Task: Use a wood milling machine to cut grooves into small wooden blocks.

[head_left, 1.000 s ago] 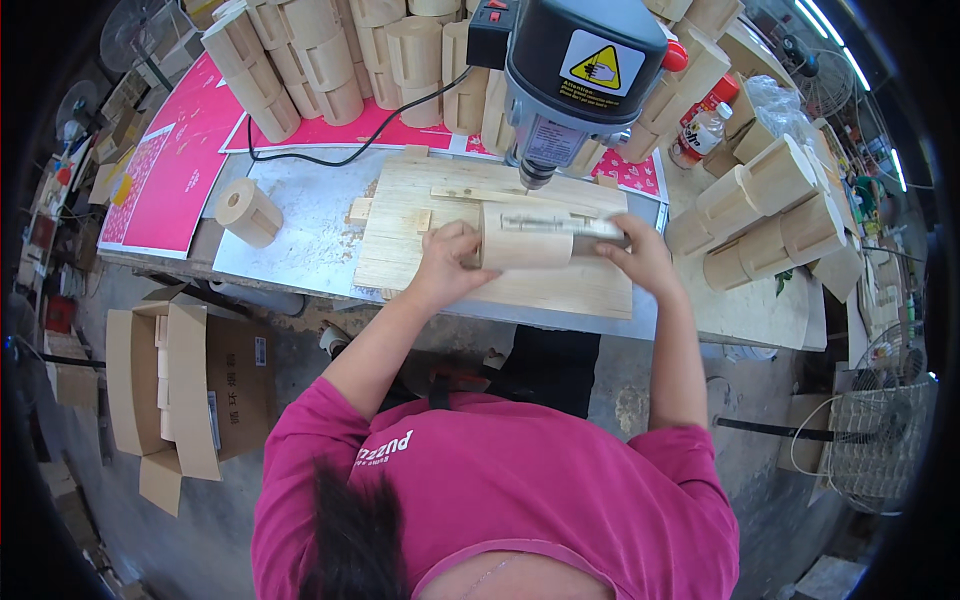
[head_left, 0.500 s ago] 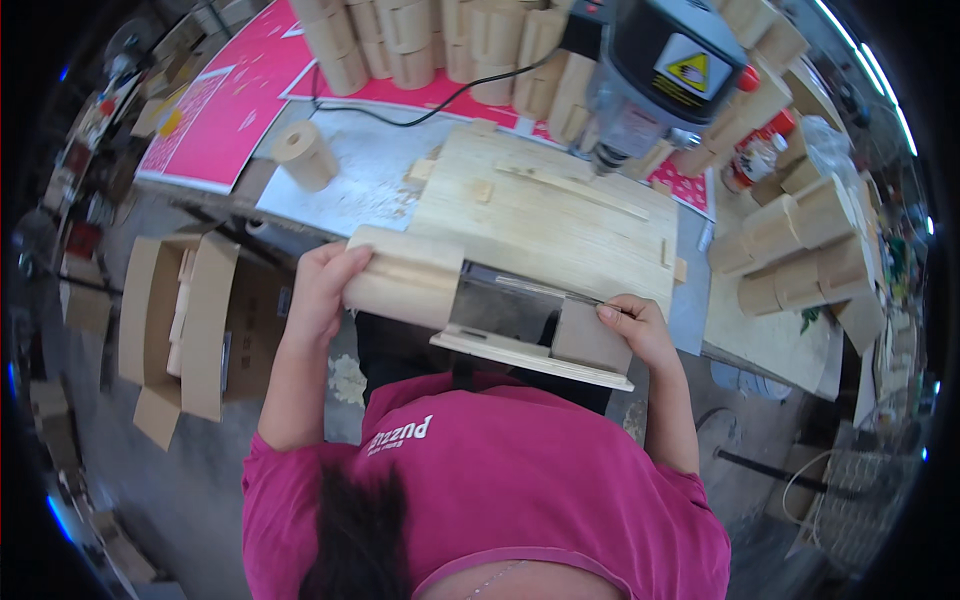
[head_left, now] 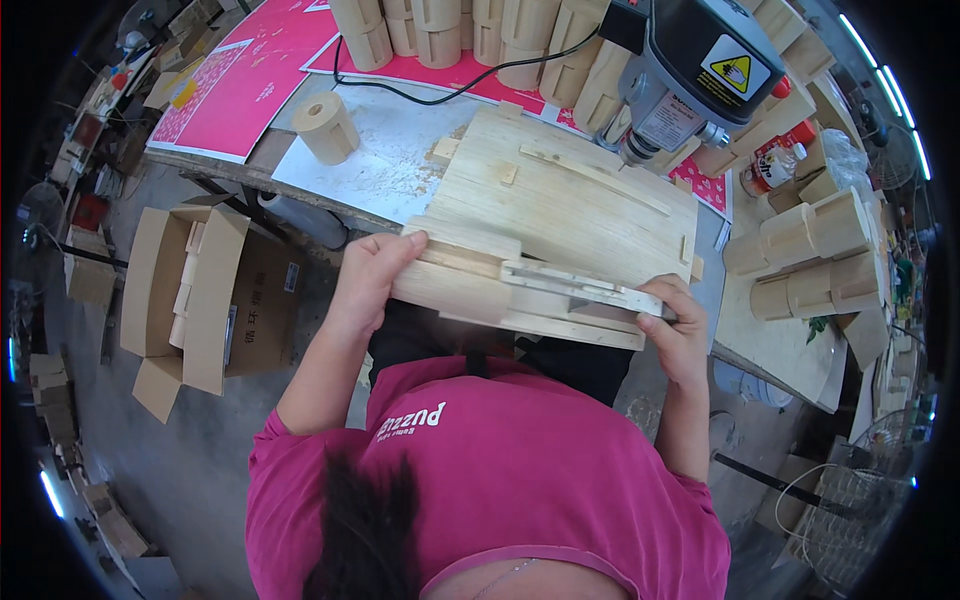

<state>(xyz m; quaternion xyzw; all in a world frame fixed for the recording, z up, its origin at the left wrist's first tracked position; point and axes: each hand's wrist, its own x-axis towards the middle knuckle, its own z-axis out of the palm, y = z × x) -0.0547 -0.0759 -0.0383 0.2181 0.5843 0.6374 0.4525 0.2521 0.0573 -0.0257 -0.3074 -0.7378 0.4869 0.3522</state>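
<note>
My left hand is closed round the left end of a pale wooden cylinder with a long groove along its side. Against its right end lies a long flat-sided wooden fixture with a pale strip along its top. My right hand pinches the far right end of this fixture between thumb and fingers. Both pieces are held at the near edge of a wooden board. How the cylinder and the fixture join is partly hidden.
A drill press stands over the board's far right corner. One short wooden cylinder stands at the table's left. Grooved cylinders line the back, others lie right. An open cardboard box holds wooden pieces.
Both hands have moved right in the picture with the cylinder and fixture. The fixture has turned, so its dark hollow no longer shows and its narrow top strip does. The view has shifted slightly.
</note>
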